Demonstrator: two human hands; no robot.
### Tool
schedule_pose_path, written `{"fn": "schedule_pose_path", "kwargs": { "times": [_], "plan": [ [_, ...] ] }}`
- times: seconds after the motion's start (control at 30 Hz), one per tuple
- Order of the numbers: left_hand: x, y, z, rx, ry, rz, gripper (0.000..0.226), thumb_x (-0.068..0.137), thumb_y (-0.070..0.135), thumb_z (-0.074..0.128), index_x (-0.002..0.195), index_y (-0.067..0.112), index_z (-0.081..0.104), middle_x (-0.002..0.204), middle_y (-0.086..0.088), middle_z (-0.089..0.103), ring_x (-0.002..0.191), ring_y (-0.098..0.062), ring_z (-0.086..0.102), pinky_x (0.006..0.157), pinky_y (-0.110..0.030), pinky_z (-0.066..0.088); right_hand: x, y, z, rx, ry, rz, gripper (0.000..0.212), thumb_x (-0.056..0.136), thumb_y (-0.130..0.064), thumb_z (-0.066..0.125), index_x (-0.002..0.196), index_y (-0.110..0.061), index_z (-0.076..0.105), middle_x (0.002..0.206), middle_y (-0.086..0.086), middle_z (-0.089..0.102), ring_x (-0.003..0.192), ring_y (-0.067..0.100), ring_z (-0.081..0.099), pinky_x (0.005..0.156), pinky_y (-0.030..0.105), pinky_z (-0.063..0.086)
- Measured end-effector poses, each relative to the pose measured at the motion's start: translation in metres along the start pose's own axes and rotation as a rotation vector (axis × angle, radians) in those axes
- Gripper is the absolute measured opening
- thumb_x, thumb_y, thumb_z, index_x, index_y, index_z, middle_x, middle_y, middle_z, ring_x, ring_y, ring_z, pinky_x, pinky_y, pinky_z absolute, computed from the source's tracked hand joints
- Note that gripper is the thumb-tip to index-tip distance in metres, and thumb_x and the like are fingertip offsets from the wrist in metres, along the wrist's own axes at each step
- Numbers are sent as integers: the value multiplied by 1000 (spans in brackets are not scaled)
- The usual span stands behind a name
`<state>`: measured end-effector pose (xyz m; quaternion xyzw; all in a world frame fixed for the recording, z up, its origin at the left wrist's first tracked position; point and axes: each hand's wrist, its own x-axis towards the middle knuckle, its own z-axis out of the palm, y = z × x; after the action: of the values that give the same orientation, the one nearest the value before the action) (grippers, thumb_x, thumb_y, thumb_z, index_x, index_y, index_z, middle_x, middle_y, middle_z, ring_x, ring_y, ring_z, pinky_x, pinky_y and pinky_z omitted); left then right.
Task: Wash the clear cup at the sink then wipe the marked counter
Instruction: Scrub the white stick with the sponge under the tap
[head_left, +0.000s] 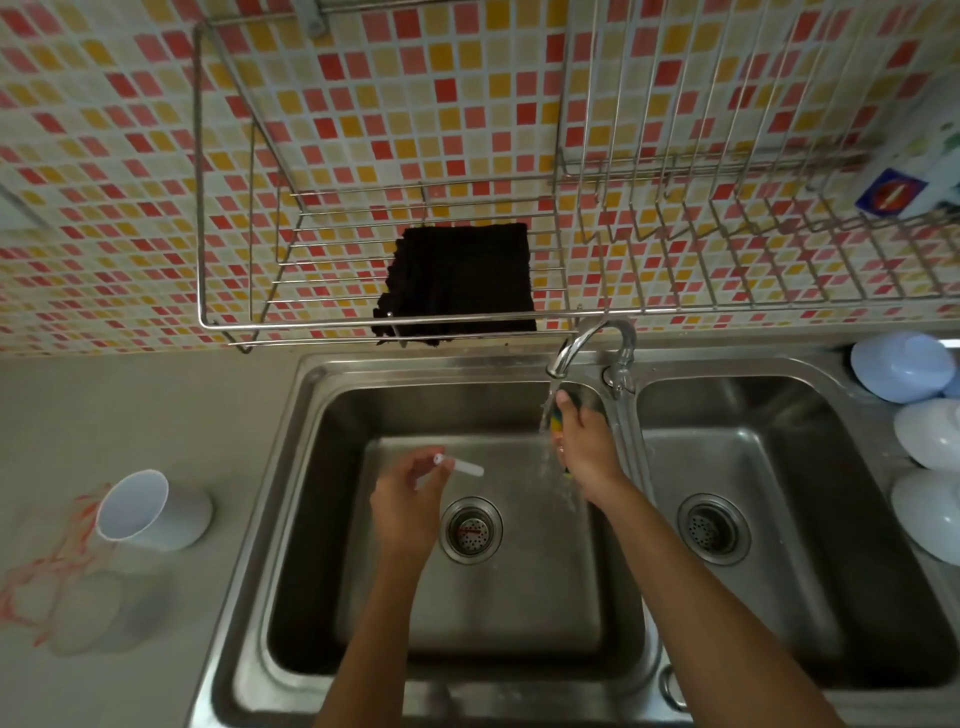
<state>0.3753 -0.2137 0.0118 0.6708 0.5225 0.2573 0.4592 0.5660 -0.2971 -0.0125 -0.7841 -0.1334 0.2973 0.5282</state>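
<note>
While water runs from the faucet (587, 343), two hands work over the left basin (467, 597)
Left hand (408, 501) pinches one clear straw (460, 465); right hand (584, 447) grips what looks like a sponge (556, 421); one white cup (150, 512) on the red-marked counter (47, 587)

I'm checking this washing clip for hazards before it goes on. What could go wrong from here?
1. The left hand pinches a thin white straw above the drain; if dropped, it might lodge there.
2. Water from the faucet runs over the sponge in the right hand and could splash outward.
3. The cup stands tilted on the red-marked counter, where an elbow might knock it.
</note>
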Motion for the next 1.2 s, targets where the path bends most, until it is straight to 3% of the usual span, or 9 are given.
{"fn": "schedule_pose_path", "kwargs": {
  "times": [0.2,0.33,0.5,0.63,0.7,0.8,0.93,1.0,1.2],
  "plan": [
    [4,4,3,-13,-19,24,14,86,22,70,100,22,71,96,3,72,94,-9,67,87,-29,52,22,1,-28,19,141,-32,32,102,-41,35,101,-16,55,89,6,65,68,15,60,57,25,46],
    [7,4,4,-10,-30,41,15,86,23,69,101,20,71,96,3,73,95,-9,67,87,-31,53,37,7,-46,81,162,37,46,101,-41,37,130,-7,48,122,14,60,87,25,67,55,22,53],
    [10,-6,6,44,-32,60,12,86,23,70,98,23,72,97,6,71,94,-8,66,82,-24,50,33,2,-52,274,236,70,37,102,-37,38,123,-9,52,116,9,59,96,25,65,67,24,58],
    [8,-18,7,166,-79,75,10,84,24,72,93,21,71,92,4,70,89,-10,66,72,-19,48,3,20,-20,-19,205,9,45,99,-51,31,109,-14,54,84,7,65,60,18,61,58,36,54],
    [2,-13,6,190,-61,192,12,84,25,72,95,20,71,92,7,70,86,-5,64,75,-23,51,-19,31,-6,-246,117,-59,44,98,-54,27,102,-20,54,77,3,63,63,19,62,65,41,55],
    [-9,-18,7,225,-42,359,11,86,18,71,96,18,71,94,7,69,87,-7,63,79,-23,49,-57,49,13,-283,184,-191,29,100,-45,30,99,-25,51,70,-2,62,60,12,62,52,36,52],
    [-22,-53,9,430,-155,319,15,81,16,72,92,27,72,95,7,73,91,-16,66,93,-47,45,-83,78,32,-474,63,-48,28,102,-35,32,111,-17,51,89,5,65,82,23,65,64,30,44],
    [-25,-60,4,436,-129,332,12,83,22,70,93,28,71,96,10,71,95,-13,64,104,-47,34,-87,86,31,-480,107,-73,25,102,-34,34,108,-16,50,84,4,64,75,22,64,59,29,44],
    [-28,-60,-25,385,-66,261,8,86,29,68,94,28,70,100,13,71,99,-8,63,111,-47,25,-101,85,24,-587,51,-61,25,102,-28,35,115,-12,48,107,7,59,95,27,60,71,33,43]
  ]
}}
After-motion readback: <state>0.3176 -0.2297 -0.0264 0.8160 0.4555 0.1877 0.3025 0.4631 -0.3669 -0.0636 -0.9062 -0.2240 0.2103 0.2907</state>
